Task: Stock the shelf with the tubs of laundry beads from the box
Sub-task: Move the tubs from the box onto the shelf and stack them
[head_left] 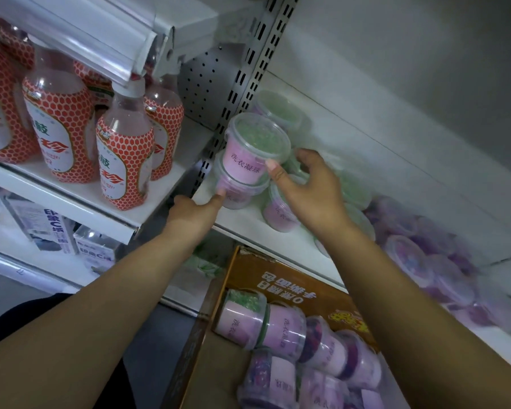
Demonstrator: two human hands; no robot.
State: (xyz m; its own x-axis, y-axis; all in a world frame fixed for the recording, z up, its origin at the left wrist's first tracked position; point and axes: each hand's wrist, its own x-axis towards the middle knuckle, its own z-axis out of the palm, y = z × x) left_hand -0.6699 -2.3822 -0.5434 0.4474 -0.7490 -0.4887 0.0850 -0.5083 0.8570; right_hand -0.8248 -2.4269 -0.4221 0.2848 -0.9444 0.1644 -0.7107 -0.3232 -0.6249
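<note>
Between the hands, the upper tub (248, 154) sits stacked on the lower tub (233, 191), at the shelf (248, 228) edge. The right hand (310, 187) pinches the upper tub's wall. The left hand (189, 208) presses its thumb on the lower tub, with its fingers hidden. Likely light, stiff and slick: grasp under the lid rim.

a white metal shelving unit fills the view in dim, even light. a grey slotted upright post (248, 78) splits it into two bays, with a grey perforated back panel (207, 84) just left of the post. the left shelf (56, 208) carries clear bottles (124, 160) with red honeycomb labels, out to its front edge. above them a clear price strip (101, 45) catches a soft glare. white cartons (42, 228) stand on the level below. the right-hand shelf (248, 222) is white, backed by a pale plain panel (396, 149). the floor (157, 335) is dark grey.
</note>
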